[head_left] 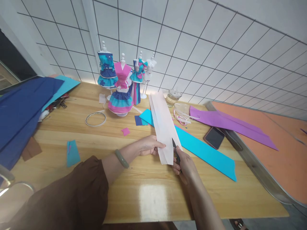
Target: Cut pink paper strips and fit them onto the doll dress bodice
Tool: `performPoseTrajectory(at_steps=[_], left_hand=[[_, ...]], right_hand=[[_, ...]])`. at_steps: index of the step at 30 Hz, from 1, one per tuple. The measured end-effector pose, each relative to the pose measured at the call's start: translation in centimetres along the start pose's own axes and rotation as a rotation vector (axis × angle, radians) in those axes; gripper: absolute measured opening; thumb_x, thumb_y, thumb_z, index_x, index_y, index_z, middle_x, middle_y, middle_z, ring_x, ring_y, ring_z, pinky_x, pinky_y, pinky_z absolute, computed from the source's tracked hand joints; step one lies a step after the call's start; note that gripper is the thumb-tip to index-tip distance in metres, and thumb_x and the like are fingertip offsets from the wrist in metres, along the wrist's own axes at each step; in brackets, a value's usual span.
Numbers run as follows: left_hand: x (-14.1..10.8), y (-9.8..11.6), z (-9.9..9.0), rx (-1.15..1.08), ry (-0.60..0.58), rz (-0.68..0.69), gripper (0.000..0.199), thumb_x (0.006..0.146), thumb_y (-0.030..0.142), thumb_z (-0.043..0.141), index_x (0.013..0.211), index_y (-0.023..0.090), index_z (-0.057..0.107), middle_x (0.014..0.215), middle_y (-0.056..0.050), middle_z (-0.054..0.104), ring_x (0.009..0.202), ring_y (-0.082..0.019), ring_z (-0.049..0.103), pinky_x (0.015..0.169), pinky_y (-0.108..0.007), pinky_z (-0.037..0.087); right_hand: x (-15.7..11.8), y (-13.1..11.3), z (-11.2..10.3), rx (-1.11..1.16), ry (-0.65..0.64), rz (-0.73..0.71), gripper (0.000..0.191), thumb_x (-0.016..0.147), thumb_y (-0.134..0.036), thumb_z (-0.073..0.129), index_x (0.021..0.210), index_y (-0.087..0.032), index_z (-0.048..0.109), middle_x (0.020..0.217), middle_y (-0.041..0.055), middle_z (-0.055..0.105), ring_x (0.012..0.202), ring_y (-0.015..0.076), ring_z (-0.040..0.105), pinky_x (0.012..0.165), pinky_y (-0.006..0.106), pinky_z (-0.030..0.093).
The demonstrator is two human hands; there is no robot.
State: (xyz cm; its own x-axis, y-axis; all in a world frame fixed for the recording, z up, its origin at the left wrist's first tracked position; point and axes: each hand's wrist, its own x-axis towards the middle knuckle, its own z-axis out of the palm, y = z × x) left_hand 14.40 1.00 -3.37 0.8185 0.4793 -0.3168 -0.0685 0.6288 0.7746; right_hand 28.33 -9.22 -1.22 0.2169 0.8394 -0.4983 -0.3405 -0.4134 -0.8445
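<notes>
My left hand (150,146) pinches the near left edge of a long pale pink strip (161,118), thumb on top, just above the wooden table. The strip looks like paper or thin fabric; I cannot tell which. In my right hand (188,164) is a pair of dark-handled scissors (174,146), gripped by the handles. Their dark blade lies against the strip near its close right side. Beneath the strip, a bright blue length of material (206,150) runs diagonally across the table.
Several small dress forms, among them one in a pink top (122,75), stand by the tiled wall. Nearby are a glass (173,97), a phone (214,137), purple material (232,124), a ring-shaped hoop (95,118) and a teal scrap (73,153). Dark blue material (26,102) covers the left side.
</notes>
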Motion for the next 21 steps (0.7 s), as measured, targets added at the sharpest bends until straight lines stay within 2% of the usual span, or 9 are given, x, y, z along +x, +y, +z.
performPoseTrajectory(at_steps=[21], left_hand=[[0.02, 0.12, 0.10, 0.020, 0.021, -0.010, 0.042, 0.062, 0.020, 0.075, 0.102, 0.015, 0.063, 0.106, -0.012, 0.065, 0.088, -0.020, 0.064, 0.069, -0.029, 0.052]], right_hand=[[0.10, 0.04, 0.03, -0.046, 0.031, -0.008, 0.044, 0.068, -0.056, 0.063, 0.067, -0.019, 0.040, 0.047, -0.0106, 0.033, 0.032, 0.0004, 0.021, 0.028, 0.013, 0.019]])
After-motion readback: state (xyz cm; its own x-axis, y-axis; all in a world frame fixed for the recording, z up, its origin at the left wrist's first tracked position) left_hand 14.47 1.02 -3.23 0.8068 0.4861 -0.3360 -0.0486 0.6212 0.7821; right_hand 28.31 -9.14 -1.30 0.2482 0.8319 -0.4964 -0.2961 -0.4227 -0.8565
